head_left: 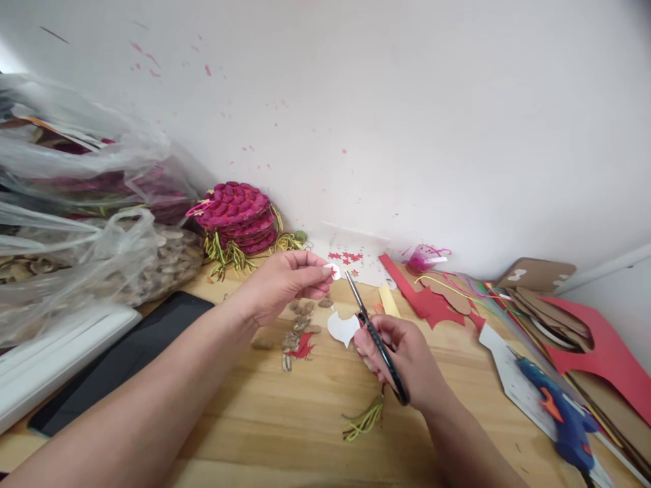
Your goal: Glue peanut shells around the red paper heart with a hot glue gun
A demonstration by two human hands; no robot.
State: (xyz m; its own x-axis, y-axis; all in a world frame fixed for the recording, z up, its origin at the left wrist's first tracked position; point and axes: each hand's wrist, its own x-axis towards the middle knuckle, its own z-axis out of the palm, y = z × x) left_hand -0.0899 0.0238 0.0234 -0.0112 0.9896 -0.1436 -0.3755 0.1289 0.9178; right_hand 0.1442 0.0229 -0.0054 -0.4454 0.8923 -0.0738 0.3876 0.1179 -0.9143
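Between the thumb and fingers of my left hand [292, 281] is a small white paper piece [333, 272] with a red star on it. My right hand [407, 349] grips black-handled scissors [373, 332], their blades pointing up and left, just right of the paper and apart from it. A white paper offcut with curved edges [343, 329] lies beside the right fingers. Below the hands are shell-like brown pieces [302, 324] and a red paper scrap [304, 347]. A yellow-green yarn tassel [363, 420] shows under the right hand; what it hangs from is mostly hidden.
Several red stars [346, 257] lie on white paper by the wall. A stack of magenta discs [239, 213], plastic bags [147, 257] and a black tablet [132, 359] are on the left. Red paper [432, 305], cardboard and a blue glue gun [557, 407] lie on the right.
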